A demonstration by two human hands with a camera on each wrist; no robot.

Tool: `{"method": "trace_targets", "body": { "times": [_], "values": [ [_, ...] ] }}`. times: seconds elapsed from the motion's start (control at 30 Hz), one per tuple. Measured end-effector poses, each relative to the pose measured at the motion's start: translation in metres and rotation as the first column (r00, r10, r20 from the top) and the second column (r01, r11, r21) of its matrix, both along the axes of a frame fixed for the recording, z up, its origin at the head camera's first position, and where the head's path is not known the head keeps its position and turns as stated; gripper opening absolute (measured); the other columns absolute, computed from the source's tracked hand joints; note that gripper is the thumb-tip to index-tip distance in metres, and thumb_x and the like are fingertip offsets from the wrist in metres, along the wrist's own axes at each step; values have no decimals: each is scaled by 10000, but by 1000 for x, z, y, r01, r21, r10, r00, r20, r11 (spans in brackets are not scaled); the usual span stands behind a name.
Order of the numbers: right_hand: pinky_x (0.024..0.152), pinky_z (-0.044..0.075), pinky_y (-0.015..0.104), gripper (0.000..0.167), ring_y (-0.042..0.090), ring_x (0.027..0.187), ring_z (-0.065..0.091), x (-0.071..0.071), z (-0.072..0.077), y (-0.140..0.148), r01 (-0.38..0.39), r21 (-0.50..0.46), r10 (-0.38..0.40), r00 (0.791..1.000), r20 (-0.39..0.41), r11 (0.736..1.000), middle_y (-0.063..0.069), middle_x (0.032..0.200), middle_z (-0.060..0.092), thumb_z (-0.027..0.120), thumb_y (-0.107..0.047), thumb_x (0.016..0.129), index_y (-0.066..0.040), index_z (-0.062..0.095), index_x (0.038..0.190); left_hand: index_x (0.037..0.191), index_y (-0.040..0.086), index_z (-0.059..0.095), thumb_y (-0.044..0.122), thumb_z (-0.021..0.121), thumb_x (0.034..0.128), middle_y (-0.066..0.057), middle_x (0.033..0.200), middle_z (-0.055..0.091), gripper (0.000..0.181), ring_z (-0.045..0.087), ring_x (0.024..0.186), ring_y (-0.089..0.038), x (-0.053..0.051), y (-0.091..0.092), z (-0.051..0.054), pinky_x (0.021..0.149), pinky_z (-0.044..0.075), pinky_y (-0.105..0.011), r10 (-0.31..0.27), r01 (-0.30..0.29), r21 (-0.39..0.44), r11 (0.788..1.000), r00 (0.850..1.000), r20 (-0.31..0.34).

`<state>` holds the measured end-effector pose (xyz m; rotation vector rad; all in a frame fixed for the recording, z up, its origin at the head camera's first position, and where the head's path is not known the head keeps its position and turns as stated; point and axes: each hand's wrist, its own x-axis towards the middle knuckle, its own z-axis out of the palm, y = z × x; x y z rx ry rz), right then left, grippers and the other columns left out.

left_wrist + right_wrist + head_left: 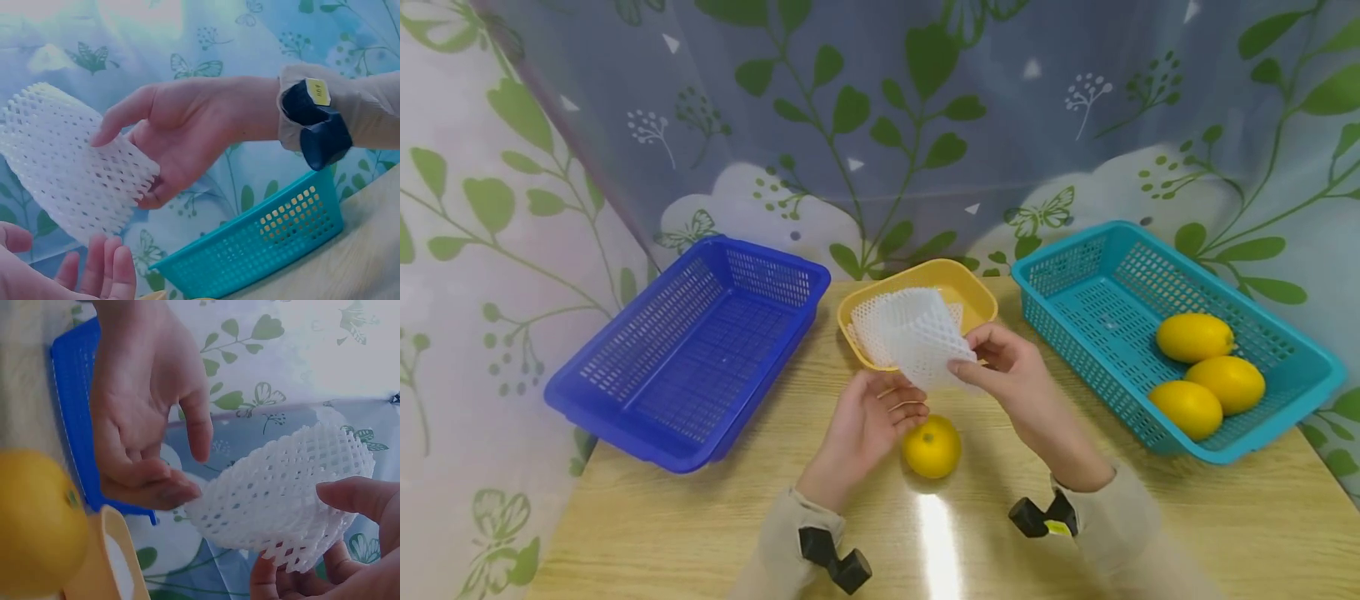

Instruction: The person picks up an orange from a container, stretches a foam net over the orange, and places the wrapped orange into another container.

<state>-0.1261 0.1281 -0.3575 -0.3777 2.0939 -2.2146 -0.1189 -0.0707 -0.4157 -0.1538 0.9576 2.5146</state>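
Observation:
My right hand (pixel 1018 375) pinches a white foam net sleeve (pixel 928 350) between thumb and fingers, above the front edge of a yellow tray (pixel 972 293). In the right wrist view the sleeve (pixel 275 494) looks like a flattened mesh tube. My left hand (pixel 872 417) is at the sleeve's lower left, palm turned up and fingers loosely bent, gripping nothing. Its fingertips come close to the sleeve; whether they touch it I cannot tell. A yellow fruit (pixel 932 447) rests on the table just below the left fingers. More white foam netting (pixel 868 329) lies in the tray, partly hidden by the held sleeve.
On the left stands a blue plastic basket (pixel 617 429) with nothing inside. At the right, a teal basket (pixel 1075 367) contains three yellow lemons (pixel 1195 337). The wooden table (pixel 685 533) backs onto a leaf-patterned curtain (pixel 880 125).

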Motion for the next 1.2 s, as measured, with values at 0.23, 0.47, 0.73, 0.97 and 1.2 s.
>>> {"method": "trace_targets", "body": {
  "times": [0.23,0.47,0.73,0.97,1.2],
  "values": [
    [831,519,277,172,208,945,574,24,-16,-10,2,-127,4,999,47,992,45,1035,600,638,63,883,-90,598,951,1134,86,524,228,325,987,-67,970,524,286,474,755,-204,12,0,6,738,426,-286,-107,108,-3,994,994,18],
    [849,521,269,320,191,986,584,40,-31,-17,25,-137,-22,999,28,990,37,1122,629,658,103,845,21,623,1152,1122,150,544,239,314,1034,-11,950,528,262,445,739,-142,21,8,11,714,380,-251,-130,130,37,991,992,4],
    [858,513,252,410,129,995,575,48,-48,-21,-33,-166,29,999,-25,986,-17,1070,648,639,140,793,-155,678,1075,979,106,611,117,318,1011,-6,922,567,294,507,828,-126,25,12,5,783,425,-239,-13,9,76,997,998,53],
    [955,464,284,353,178,1116,555,47,-53,-21,-144,-222,116,984,-136,964,-4,1133,626,570,138,823,-156,661,994,800,162,506,72,347,987,40,722,519,261,476,657,-93,27,13,5,699,409,-233,58,-58,-2,998,997,60],
    [918,496,281,295,161,1102,566,48,-46,-20,-108,-255,126,991,53,961,4,1156,611,392,-13,993,-162,646,1013,928,172,456,79,427,969,23,870,514,106,524,744,-89,28,13,10,674,435,-221,89,-85,-40,996,992,92]
  ]
}}
